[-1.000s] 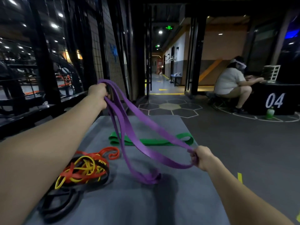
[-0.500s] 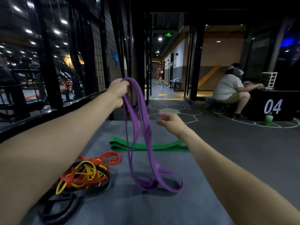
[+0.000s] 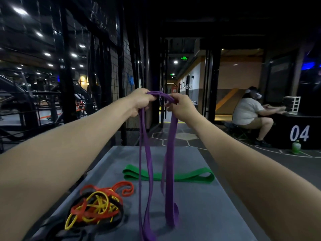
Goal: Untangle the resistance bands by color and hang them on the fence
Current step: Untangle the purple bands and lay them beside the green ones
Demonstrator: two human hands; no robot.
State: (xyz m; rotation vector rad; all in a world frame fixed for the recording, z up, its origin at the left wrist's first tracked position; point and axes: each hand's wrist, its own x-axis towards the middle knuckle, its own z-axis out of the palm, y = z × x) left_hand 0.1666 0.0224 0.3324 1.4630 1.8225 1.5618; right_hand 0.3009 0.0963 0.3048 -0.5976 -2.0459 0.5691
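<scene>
Both my hands hold the top of a purple resistance band (image 3: 169, 171) at chest height. My left hand (image 3: 140, 101) grips its left end and my right hand (image 3: 180, 106) pinches the strand beside it. The band's loops hang straight down to the grey mat (image 3: 208, 206). A green band (image 3: 191, 176) lies flat across the mat behind the purple one. At the mat's near left lies a tangle of red, yellow and black bands (image 3: 94, 208). The black wire-grid fence (image 3: 118, 70) rises along the left side.
A person (image 3: 248, 112) sits at the right beside a black box marked 04 (image 3: 298, 133). A green bottle (image 3: 296, 147) stands on the floor by that box. A dark corridor runs ahead past black posts (image 3: 151, 94).
My right hand let go of the band's far loop, then rose and took hold of it next to my left hand. The band's loops now hang vertically.
</scene>
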